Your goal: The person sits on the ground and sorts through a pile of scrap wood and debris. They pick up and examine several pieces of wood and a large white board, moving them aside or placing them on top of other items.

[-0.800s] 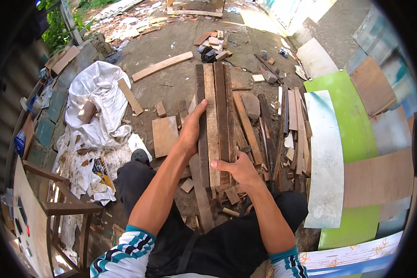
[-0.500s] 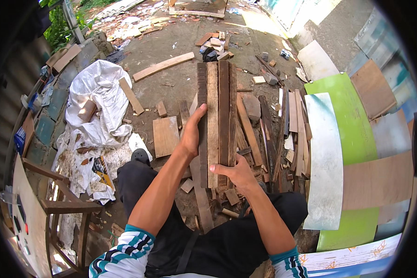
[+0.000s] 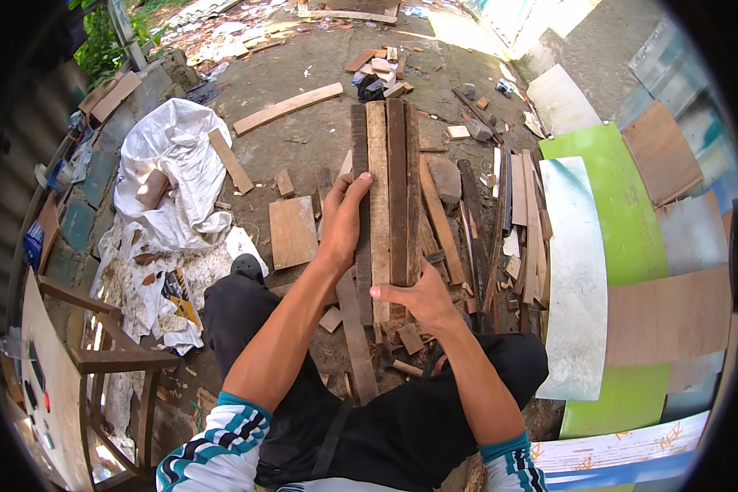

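A bundle of several long wooden strips (image 3: 380,197), dark brown and pale, is held side by side in front of me, lengthwise away from my body. My left hand (image 3: 342,215) holds its left edge, thumb along the dark outer strip and other fingers curled at the side. Lower down, my right hand (image 3: 422,297) grips the right edge near the closest end. Its thumb lies across the front of the strips, and its fingers are hidden behind them.
Wood offcuts and slats (image 3: 521,193) lie on the ground around me. A white sack (image 3: 172,156) sits at the left, behind a wooden frame (image 3: 127,361). Green and white boards (image 3: 578,271) lie along the right. A square plywood piece (image 3: 293,232) rests by my left forearm.
The fingers of my left hand have shifted and now show beside its thumb at the bundle's left edge. The bundle has moved slightly upward in view. My right hand keeps its grip.
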`<move>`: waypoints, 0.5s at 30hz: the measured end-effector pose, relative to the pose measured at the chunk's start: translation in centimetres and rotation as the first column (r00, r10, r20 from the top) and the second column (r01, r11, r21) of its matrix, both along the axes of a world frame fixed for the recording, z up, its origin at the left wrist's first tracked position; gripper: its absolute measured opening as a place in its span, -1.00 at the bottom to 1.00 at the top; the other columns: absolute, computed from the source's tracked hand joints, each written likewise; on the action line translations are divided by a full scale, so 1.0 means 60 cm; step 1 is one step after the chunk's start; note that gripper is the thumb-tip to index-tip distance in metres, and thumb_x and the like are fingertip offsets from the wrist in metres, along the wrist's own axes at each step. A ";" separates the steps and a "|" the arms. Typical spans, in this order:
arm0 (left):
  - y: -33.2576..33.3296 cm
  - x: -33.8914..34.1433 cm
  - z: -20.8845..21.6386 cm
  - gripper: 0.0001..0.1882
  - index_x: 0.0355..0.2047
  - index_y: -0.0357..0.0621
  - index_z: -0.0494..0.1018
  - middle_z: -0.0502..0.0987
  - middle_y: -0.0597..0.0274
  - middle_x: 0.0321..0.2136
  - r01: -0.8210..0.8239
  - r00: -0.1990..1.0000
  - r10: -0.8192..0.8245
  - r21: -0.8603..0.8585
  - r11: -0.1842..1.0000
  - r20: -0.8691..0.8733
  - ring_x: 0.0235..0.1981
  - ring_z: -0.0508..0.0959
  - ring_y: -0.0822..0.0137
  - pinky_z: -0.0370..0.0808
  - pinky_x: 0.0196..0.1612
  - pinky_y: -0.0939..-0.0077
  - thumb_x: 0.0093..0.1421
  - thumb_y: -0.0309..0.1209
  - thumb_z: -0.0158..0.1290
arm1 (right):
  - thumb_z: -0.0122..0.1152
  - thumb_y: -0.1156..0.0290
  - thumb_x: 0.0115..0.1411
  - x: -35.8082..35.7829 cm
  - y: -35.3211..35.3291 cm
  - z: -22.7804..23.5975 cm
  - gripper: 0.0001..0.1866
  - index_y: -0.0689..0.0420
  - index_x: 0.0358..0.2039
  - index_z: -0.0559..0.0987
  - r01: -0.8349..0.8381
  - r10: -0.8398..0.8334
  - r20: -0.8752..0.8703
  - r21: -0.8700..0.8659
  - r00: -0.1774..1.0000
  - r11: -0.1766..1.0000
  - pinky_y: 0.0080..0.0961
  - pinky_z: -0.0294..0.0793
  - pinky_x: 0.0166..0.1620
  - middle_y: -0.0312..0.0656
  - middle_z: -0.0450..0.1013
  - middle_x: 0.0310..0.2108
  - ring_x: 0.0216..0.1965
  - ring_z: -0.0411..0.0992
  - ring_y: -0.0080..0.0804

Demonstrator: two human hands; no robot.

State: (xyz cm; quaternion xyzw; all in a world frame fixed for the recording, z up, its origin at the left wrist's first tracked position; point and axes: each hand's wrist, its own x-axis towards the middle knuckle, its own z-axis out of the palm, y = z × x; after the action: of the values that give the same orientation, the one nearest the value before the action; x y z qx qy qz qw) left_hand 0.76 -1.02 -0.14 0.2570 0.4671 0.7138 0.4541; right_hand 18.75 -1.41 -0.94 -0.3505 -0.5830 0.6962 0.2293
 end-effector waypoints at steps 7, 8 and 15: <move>-0.006 -0.029 0.052 -0.09 0.17 -0.50 0.23 0.49 -0.21 -0.05 0.108 0.994 -0.108 -0.175 0.979 0.013 -0.09 0.60 0.11 0.58 -0.03 0.27 0.03 -0.08 0.35 | 0.60 0.41 -0.08 -0.002 -0.006 0.006 -0.23 0.32 0.11 0.39 -0.054 0.055 0.018 -0.037 0.998 0.998 -0.44 0.47 0.03 -0.15 0.49 -0.08 -0.07 0.47 -0.41; -0.008 -0.029 0.057 -0.11 0.16 -0.50 0.23 0.49 -0.21 -0.05 0.107 0.994 -0.108 -0.191 0.976 0.007 -0.10 0.60 0.10 0.59 -0.03 0.26 0.02 -0.12 0.37 | 0.61 0.40 -0.08 -0.002 -0.006 0.005 -0.20 0.32 0.13 0.37 -0.069 0.070 0.027 -0.047 0.997 0.997 -0.43 0.47 0.03 -0.16 0.48 -0.07 -0.06 0.46 -0.40; -0.002 -0.044 0.037 -0.16 0.14 -0.50 0.24 0.52 -0.20 -0.09 0.095 0.993 -0.086 -0.127 0.987 0.075 -0.15 0.63 0.11 0.62 -0.06 0.28 -0.01 -0.27 0.41 | 0.61 0.34 -0.06 -0.007 -0.001 -0.003 -0.18 0.31 0.15 0.35 -0.114 0.116 0.024 -0.053 0.993 0.992 -0.41 0.46 0.07 -0.16 0.47 -0.06 -0.05 0.45 -0.40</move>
State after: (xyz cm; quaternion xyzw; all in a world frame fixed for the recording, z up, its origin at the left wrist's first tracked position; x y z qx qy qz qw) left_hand -1.88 -1.12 2.10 0.2228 0.4847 0.6688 0.5178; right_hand 18.33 -1.50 -1.14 -0.3316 -0.5872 0.7181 0.1717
